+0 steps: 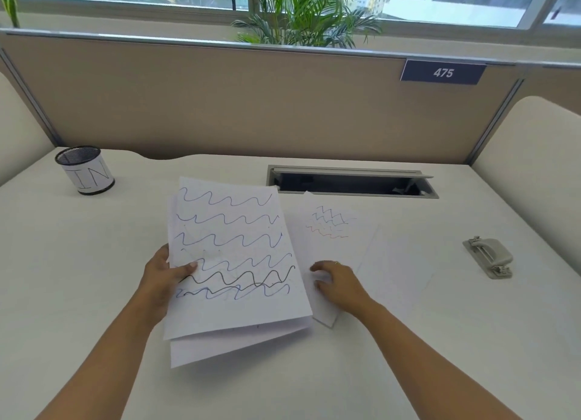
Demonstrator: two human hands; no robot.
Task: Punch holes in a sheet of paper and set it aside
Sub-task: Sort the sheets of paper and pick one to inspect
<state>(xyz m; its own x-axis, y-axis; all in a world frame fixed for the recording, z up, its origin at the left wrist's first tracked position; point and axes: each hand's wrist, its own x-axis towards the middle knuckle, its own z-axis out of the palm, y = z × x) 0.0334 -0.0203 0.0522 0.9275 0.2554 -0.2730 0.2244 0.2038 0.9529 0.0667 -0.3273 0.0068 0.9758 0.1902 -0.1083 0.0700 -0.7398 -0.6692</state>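
Pinching the paper stack [232, 262], left fingers [188, 267] clasp its left edge.

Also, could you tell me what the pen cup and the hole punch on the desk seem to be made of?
The pen cup looks like black wire mesh, probably metal, judging by the fine grid at its rim; a white paper label marked IN wraps it. The hole punch looks like matte grey painted metal or plastic; its dull even surface leaves that open.
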